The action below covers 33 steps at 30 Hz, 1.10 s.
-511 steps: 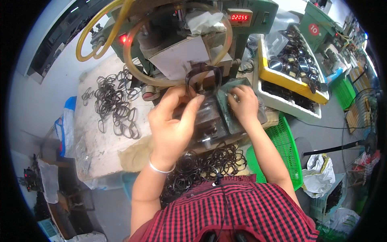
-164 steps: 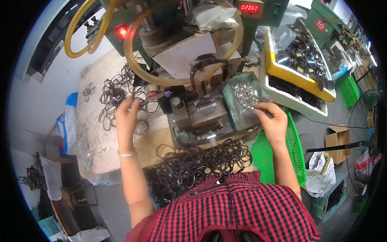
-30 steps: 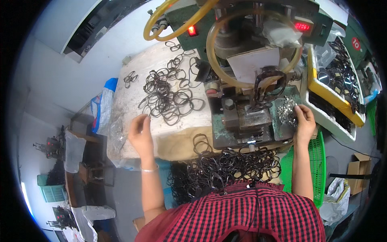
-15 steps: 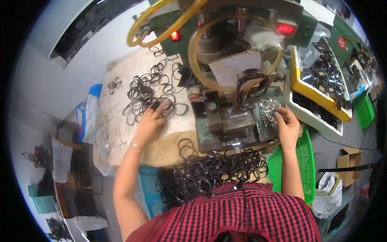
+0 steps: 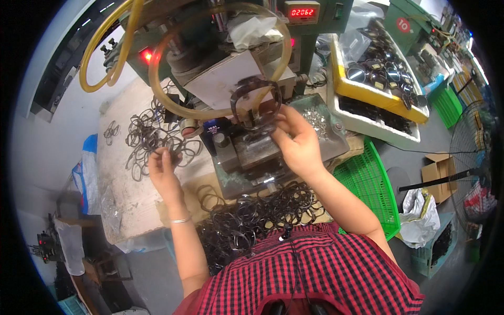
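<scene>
My right hand (image 5: pixel 299 142) reaches to the green bench press (image 5: pixel 231 176), thumb and fingers closed on the edge of a dark looped frame (image 5: pixel 234 105) standing upright over the metal fixture (image 5: pixel 257 149). On the pale board at the left lies a tangled pile of similar thin dark frames (image 5: pixel 142 134). My left hand (image 5: pixel 165 176) is at the near side of that pile, its thumb and fingers pinched on one of the dark loops; the fingertips partly hide it. Small shiny scraps (image 5: pixel 316 123) lie on the press base beyond my right hand.
More dark frames (image 5: pixel 252 210) are heaped between my body and the press. A green basket (image 5: pixel 367 178) stands at the right, below foam boxes (image 5: pixel 375 97) holding dark glossy pieces. A yellow hose (image 5: pixel 155 68) loops before the press. A fan (image 5: pixel 472 168) stands far right.
The view has shifted right. My right hand has moved from the scraps left onto the frame at the fixture. My left fingers, spread over the pile before, are now pinched together at its near side.
</scene>
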{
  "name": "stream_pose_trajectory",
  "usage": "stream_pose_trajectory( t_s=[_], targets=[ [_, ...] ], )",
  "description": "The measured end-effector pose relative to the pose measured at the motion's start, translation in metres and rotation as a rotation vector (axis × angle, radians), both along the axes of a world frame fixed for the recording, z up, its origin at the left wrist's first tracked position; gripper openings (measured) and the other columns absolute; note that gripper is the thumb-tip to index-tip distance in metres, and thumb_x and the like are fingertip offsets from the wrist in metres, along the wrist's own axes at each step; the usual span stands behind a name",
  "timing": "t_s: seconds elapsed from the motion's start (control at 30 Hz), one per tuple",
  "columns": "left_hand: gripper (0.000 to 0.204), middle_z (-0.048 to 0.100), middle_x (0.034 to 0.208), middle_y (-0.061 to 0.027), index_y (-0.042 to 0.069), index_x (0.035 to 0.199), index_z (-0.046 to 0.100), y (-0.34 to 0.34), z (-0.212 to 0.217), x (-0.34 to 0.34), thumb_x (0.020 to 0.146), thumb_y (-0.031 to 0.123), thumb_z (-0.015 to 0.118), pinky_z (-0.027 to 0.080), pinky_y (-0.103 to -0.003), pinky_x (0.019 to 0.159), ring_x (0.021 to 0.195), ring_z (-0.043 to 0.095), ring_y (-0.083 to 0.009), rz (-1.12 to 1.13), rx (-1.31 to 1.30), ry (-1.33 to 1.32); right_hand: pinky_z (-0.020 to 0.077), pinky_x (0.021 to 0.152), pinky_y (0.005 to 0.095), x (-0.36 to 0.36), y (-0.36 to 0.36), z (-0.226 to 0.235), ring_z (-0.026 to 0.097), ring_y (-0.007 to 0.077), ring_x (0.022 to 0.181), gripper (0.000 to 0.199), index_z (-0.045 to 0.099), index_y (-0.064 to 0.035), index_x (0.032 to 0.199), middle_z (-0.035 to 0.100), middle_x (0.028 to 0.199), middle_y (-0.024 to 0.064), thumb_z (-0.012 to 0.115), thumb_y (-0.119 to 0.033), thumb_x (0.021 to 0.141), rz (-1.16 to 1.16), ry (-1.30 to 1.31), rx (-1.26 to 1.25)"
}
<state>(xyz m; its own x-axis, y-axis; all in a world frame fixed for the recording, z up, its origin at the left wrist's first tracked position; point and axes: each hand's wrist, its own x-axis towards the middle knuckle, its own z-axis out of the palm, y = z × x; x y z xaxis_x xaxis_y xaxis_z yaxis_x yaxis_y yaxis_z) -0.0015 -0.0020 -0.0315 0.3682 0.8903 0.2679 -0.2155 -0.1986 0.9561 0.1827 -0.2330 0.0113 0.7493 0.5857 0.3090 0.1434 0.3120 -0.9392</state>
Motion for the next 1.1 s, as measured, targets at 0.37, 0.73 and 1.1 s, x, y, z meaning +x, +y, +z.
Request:
stream_pose_trajectory(
  t_s=[0.37, 0.73, 1.1],
  targets=[
    [0.009, 0.065, 0.092, -0.0104, 0.004, 0.101, 0.054, -0.077, 0.124, -0.023, 0.093, 0.002, 0.056, 0.056, -0.033, 0.073, 0.083, 0.066, -0.0202, -0.108, 0.358, -0.238, 0.0471, 0.093, 0.0371, -0.038, 0.000, 0.043, 0.062, 0.0371, 0.106, 0.055, 0.037, 0.0059, 0.136, 0.063, 0.111, 0.0252, 0.046, 0.001, 0.082, -0.101, -0.108, -0.115],
    [0.018, 0.064, 0.091, -0.0041, -0.001, 0.097, 0.057, -0.131, 0.121, 0.063, 0.085, -0.002, 0.070, 0.047, -0.021, 0.075, 0.082, 0.060, -0.0085, -0.362, 0.434, 0.065, 0.0424, 0.099, 0.0481, 0.061, -0.049, -0.048, 0.043, 0.0381, 0.129, 0.027, 0.068, -0.0057, 0.100, 0.053, 0.132, 0.0215, 0.072, -0.020, 0.077, -0.584, -0.833, -0.905],
    [0.017, 0.066, 0.086, -0.0052, -0.006, 0.094, 0.062, -0.131, 0.117, 0.067, 0.081, -0.002, 0.073, 0.049, -0.023, 0.071, 0.077, 0.061, -0.0098, -0.339, 0.344, 0.016, 0.0448, 0.093, 0.0456, 0.045, -0.056, -0.063, 0.049, 0.0329, 0.123, 0.014, 0.067, -0.0090, 0.087, 0.059, 0.125, 0.0135, 0.071, -0.018, 0.078, -0.573, -0.849, -0.715]
  ],
)
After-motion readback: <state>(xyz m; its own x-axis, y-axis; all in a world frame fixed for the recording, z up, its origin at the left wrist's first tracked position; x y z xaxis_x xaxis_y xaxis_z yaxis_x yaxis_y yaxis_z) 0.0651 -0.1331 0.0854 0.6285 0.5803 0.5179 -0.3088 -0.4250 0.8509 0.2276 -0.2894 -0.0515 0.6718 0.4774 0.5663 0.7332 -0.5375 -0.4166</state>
